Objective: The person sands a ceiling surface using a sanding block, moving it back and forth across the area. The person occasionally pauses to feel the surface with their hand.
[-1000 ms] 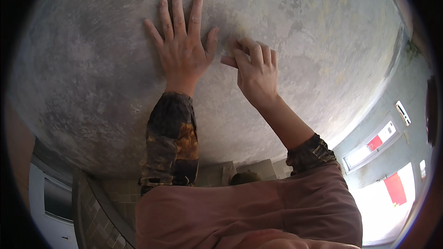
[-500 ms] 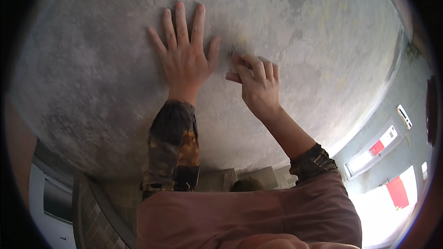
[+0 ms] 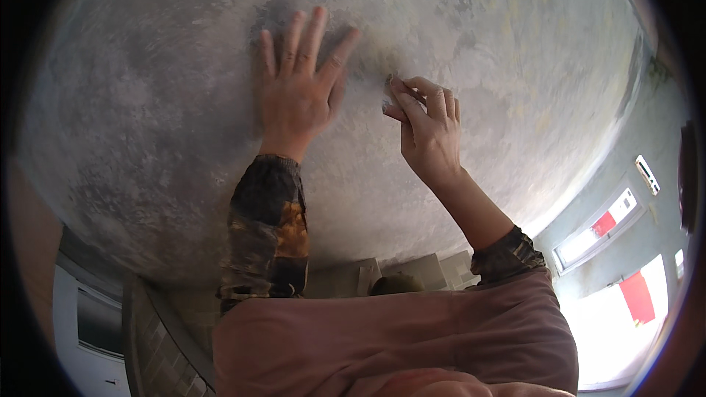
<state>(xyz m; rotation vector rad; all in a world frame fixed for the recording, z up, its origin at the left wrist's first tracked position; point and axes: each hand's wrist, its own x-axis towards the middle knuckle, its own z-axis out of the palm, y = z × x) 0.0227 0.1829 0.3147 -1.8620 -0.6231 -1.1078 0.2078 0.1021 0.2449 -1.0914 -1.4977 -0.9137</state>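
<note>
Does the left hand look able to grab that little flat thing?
Probably yes: the left hand is near, and the small flat piece sticks out of the right hand on that side, with nothing between.

The grey wall (image 3: pixel 485 154) looks matt and rough, like patchy plaster. The patterned sleeve (image 3: pixel 266 213) and pinkish garment (image 3: pixel 397 334) are matt, creased cloth.

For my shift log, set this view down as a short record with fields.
Left hand: spread open, on or just over the surface; slightly blurred
Right hand: pinching a small thin piece, material unclear
Surface: mottled grey, patchy, yellowish marks
Clothing: dark patterned sleeves, pinkish-brown top
Lower right: bright opening with red patch
</note>
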